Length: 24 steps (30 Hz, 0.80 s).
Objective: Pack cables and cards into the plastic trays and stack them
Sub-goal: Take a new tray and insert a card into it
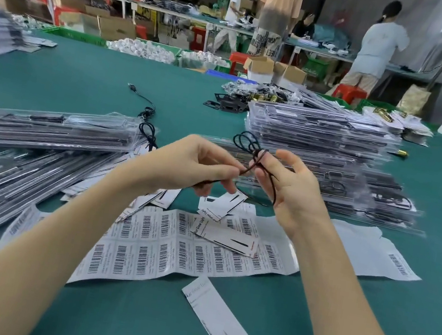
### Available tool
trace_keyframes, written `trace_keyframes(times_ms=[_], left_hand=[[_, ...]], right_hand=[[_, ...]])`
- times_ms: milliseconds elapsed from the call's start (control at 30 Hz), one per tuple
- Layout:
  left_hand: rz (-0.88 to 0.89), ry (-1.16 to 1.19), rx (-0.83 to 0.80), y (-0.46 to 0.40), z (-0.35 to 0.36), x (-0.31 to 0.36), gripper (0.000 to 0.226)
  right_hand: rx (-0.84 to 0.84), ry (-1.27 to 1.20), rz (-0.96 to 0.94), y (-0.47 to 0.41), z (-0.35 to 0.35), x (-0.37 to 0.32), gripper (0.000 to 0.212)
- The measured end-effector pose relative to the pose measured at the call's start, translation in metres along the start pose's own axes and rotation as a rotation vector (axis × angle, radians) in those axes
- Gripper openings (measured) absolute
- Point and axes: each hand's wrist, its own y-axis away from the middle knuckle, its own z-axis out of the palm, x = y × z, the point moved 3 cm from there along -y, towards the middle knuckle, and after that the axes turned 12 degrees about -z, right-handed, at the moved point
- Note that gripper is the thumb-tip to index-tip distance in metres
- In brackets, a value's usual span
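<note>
1. Fingers of the left hand (199, 163) are curled, pinching a thin black cable (248, 154) between thumb and fingertips.
2. Fingers of the right hand (284, 184) are partly spread, with the cable looped round the forefinger; its thumb presses the strand.
3. Coiled loops of the cable stand just above the right fingertips, and a loose strand hangs below the right palm.
4. Directly beneath both sets of fingers lie white cards (222, 206) on a barcode label sheet (170, 247), on the green table (82, 75).
5. Beyond the right fingers stands a stack of filled plastic trays (322, 138); left of the left fingers lie more trays (29, 127), slanted and overlapping.
6. Another black cable (147, 110) lies on the table beyond the left fingers.
7. Below the wrists, one long card (221, 324) lies apart.
</note>
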Motion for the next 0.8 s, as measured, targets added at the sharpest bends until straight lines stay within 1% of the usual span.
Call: trace_keyframes(times_ms=[33, 100, 133, 167, 200, 233, 300, 367, 400, 433, 500, 567, 633, 700, 733, 800], left_hand=[[-0.019, -0.032, -0.014, 0.0, 0.0, -0.005, 0.013], [-0.042, -0.111, 0.02, -0.003, 0.0, -0.012, 0.016], [-0.048, -0.148, 0.071, -0.004, -0.001, -0.014, 0.021], [-0.051, -0.183, 0.145, -0.005, -0.004, -0.016, 0.025], [-0.042, -0.226, 0.228, -0.006, -0.007, -0.017, 0.024], [-0.021, -0.262, 0.296, -0.006, -0.011, -0.016, 0.019], [0.041, -0.267, 0.351, -0.003, -0.014, -0.008, 0.008], [0.082, -0.221, 0.355, -0.001, -0.014, 0.003, 0.012], [0.095, -0.178, 0.355, -0.001, -0.013, 0.008, 0.014], [0.105, -0.123, 0.351, 0.0, -0.01, 0.013, 0.015], [0.104, 0.023, 0.316, -0.001, -0.002, 0.019, 0.015], [0.09, 0.177, 0.251, -0.002, 0.008, 0.019, 0.018], [0.068, 0.29, 0.222, -0.004, 0.018, 0.013, 0.018], [0.027, 0.378, 0.233, -0.007, 0.024, 0.006, 0.013], [0.004, 0.39, 0.245, -0.009, 0.025, 0.002, 0.016], [-0.033, 0.401, 0.235, -0.011, 0.025, -0.006, 0.03]], right_hand=[[-0.07, -0.057, 0.039, 0.0, 0.001, 0.0, 0.029], [-0.248, -0.093, 0.109, 0.005, 0.005, 0.0, 0.018], [-0.331, -0.031, 0.118, 0.008, 0.007, 0.0, 0.016], [-0.402, 0.091, 0.099, 0.009, 0.008, 0.0, 0.015], [-0.455, 0.238, 0.059, 0.01, 0.008, -0.001, 0.014], [-0.487, 0.365, 0.017, 0.009, 0.007, -0.003, 0.015], [-0.535, 0.509, -0.009, 0.008, 0.006, -0.007, 0.015], [-0.558, 0.607, 0.006, 0.01, 0.008, -0.006, 0.014], [-0.522, 0.66, -0.002, 0.011, 0.009, -0.004, 0.013], [-0.449, 0.694, -0.029, 0.01, 0.008, -0.003, 0.012], [-0.243, 0.69, -0.084, 0.005, 0.006, 0.0, 0.009], [-0.08, 0.569, -0.092, 0.003, 0.004, 0.001, 0.007], [0.032, 0.299, -0.051, 0.003, 0.002, 0.002, 0.006], [0.066, 0.044, -0.002, 0.002, 0.002, 0.002, 0.008], [0.046, -0.034, 0.02, 0.002, 0.003, 0.001, 0.01], [-0.032, -0.113, 0.061, 0.002, 0.005, 0.001, 0.017]])
